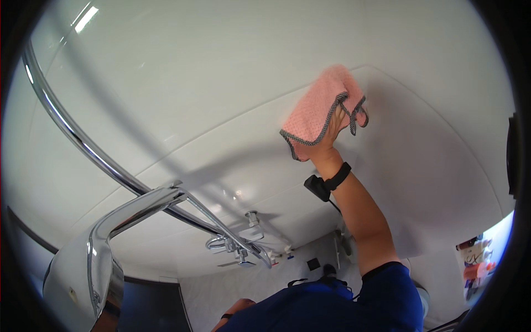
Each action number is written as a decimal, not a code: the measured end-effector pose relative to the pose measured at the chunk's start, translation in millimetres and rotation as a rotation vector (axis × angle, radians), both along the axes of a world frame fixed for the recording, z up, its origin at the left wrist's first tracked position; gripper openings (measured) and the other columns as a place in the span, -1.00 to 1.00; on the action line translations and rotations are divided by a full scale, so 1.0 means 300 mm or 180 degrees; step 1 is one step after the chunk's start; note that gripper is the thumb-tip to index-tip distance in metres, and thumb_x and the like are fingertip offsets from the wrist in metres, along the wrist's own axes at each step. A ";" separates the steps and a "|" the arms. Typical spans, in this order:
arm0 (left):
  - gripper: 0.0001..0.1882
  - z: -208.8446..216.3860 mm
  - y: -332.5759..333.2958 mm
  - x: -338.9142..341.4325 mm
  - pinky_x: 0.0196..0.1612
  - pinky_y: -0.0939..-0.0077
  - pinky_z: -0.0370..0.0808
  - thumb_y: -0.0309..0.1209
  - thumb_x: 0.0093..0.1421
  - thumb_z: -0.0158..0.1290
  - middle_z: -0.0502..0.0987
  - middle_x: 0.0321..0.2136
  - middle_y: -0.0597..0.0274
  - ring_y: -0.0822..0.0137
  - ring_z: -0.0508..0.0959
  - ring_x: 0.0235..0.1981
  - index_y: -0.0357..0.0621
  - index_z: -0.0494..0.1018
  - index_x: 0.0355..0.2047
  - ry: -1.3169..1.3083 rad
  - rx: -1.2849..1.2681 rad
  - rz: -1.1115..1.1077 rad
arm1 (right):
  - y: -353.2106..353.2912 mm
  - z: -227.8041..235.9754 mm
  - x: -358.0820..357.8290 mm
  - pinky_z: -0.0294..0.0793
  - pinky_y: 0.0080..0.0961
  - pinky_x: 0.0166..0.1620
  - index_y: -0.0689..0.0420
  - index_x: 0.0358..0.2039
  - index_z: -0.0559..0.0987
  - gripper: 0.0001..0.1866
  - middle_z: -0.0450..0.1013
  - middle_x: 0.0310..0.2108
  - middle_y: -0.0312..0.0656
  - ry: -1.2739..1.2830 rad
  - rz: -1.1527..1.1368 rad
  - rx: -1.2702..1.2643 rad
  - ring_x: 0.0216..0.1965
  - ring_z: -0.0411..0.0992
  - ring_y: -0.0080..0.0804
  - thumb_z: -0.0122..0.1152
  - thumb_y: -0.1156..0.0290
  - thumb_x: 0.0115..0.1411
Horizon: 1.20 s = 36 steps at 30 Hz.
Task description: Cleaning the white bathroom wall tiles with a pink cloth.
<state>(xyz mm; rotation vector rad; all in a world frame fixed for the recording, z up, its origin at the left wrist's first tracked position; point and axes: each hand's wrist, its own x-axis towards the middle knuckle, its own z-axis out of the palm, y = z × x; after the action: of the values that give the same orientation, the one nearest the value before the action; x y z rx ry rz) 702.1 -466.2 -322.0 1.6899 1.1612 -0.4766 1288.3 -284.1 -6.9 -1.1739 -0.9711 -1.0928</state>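
A pink cloth (318, 108) with a dark striped edge lies against the glossy white wall (420, 155). Behind it, mostly covered, my right hand (334, 130) holds it to the surface, arm stretched up and a black strap with a small box at the wrist. Part of the cloth folds over the fingers, so their tips are hidden. Low in the picture, beside my blue shirt, only a bit of my left hand (241, 305) shows, with a dark band at its wrist. Its fingers cannot be made out, nor whether it holds anything.
A curved chrome rail (91, 141) runs down the left side, with a large chrome shower head (83, 271) close by. Below are a mixer tap (235, 243) and a hose. Several bottles (478, 265) stand at the lower right. The floor (215, 290) is grey.
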 end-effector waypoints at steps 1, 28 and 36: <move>-0.62 -0.014 -0.003 -0.003 0.05 0.28 0.52 -0.17 0.33 0.11 0.70 -0.18 -0.05 0.11 0.66 -0.06 -0.25 0.66 -0.12 0.0003 0.0013 0.0056 | -0.014 0.045 -0.018 -0.01 0.26 0.33 0.32 0.32 0.29 0.01 0.24 0.28 0.25 -0.0178 0.0139 0.0177 0.30 0.16 0.28 0.49 0.05 -0.05; -0.59 -0.064 -0.042 0.001 -0.06 0.30 0.58 -0.15 0.35 0.05 0.69 -0.31 0.04 0.17 0.68 -0.22 -0.29 0.62 -0.09 -0.0053 0.0163 0.0014 | 0.023 0.009 -0.327 0.46 -0.32 0.11 -0.03 0.02 0.59 -0.70 0.55 0.01 -0.29 -0.0395 0.3189 -0.2426 0.05 0.50 -0.25 0.18 0.19 0.33; -0.57 -0.023 -0.160 -0.061 -0.03 0.28 0.55 -0.12 0.30 0.12 0.70 -0.23 -0.02 0.19 0.66 -0.13 -0.30 0.65 -0.13 0.0596 -0.0256 0.0975 | 0.037 0.279 -0.561 0.39 -0.34 0.12 -0.11 -0.08 0.57 -0.64 0.52 -0.07 -0.31 -0.0019 0.3563 -0.2886 0.04 0.43 -0.38 0.04 -0.08 0.40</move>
<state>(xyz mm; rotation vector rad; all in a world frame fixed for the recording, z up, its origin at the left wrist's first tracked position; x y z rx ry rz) 683.7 -514.2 -328.7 1.3891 1.4884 -0.4884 1120.1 -272.8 76.9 -1.0018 -1.8806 0.2986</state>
